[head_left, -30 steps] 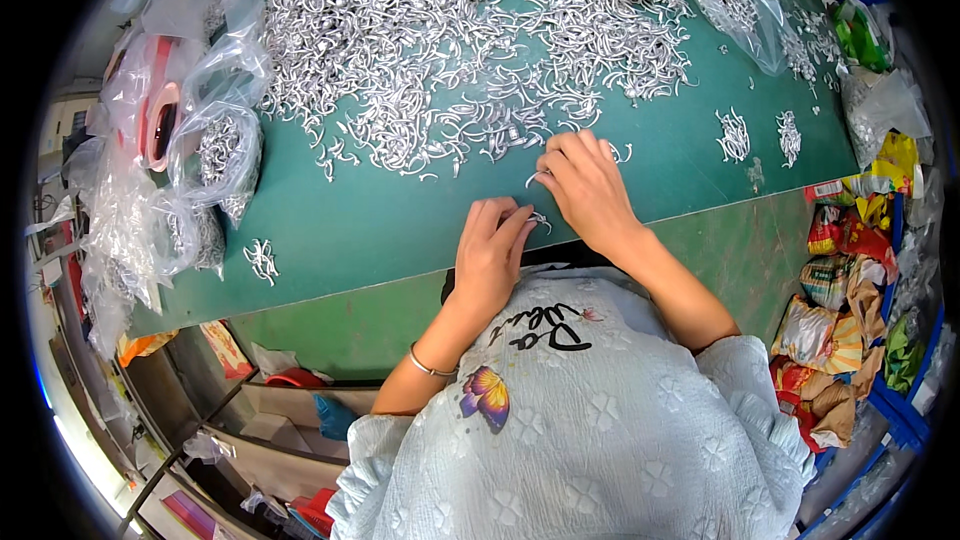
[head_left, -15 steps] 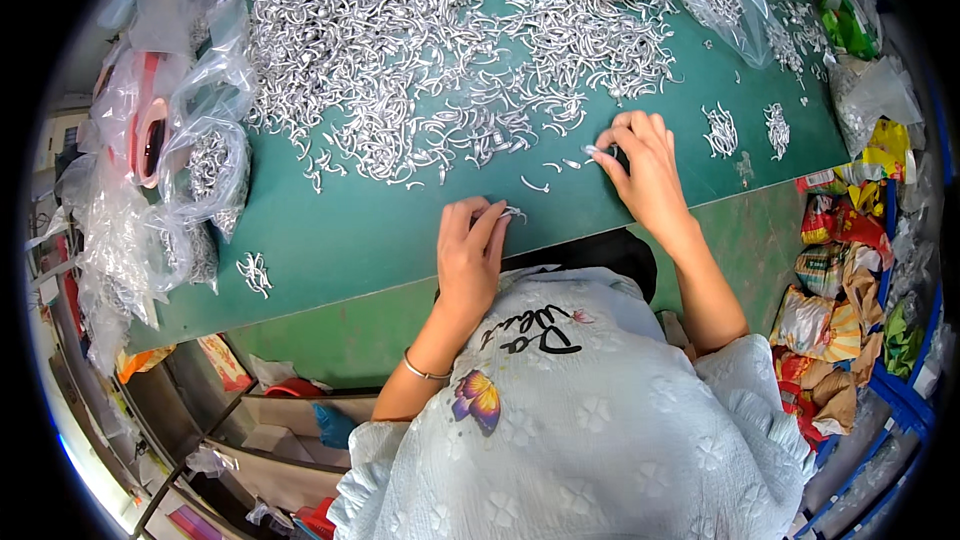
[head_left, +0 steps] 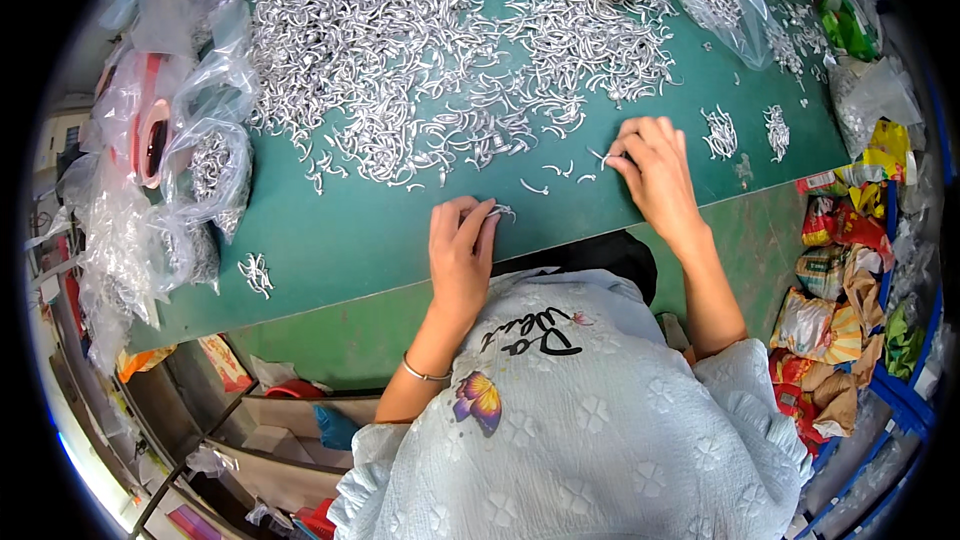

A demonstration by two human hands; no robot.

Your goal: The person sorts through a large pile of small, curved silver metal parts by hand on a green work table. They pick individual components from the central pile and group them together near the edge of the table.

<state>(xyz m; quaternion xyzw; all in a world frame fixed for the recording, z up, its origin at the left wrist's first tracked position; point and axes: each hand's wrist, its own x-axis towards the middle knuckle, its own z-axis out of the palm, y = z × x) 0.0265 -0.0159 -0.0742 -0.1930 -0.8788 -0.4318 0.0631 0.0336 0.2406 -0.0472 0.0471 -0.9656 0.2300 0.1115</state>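
Note:
My left hand [head_left: 462, 248] is near the table's front edge, its fingers closed on small curved silver metal pieces [head_left: 506, 212] whose tips stick out past the thumb. To the right, my right hand [head_left: 648, 165] pinches another slim silver metal piece [head_left: 600, 157] between thumb and fingertips. A few loose pieces [head_left: 535, 186] lie on the green table between the hands. Beyond them spreads a large heap of the same curved silver pieces [head_left: 370, 50].
Small sorted piles lie at the right [head_left: 719, 132] and far left [head_left: 255, 274]. Clear plastic bags [head_left: 215, 155] of metal pieces crowd the left edge; another bag [head_left: 715, 0] lies at the back right. Colourful packages [head_left: 820, 325] fill a blue rack beside the table.
My right hand has shifted slightly right, a silver piece now showing in its pinch. My left hand has moved a little left, keeping its pieces.

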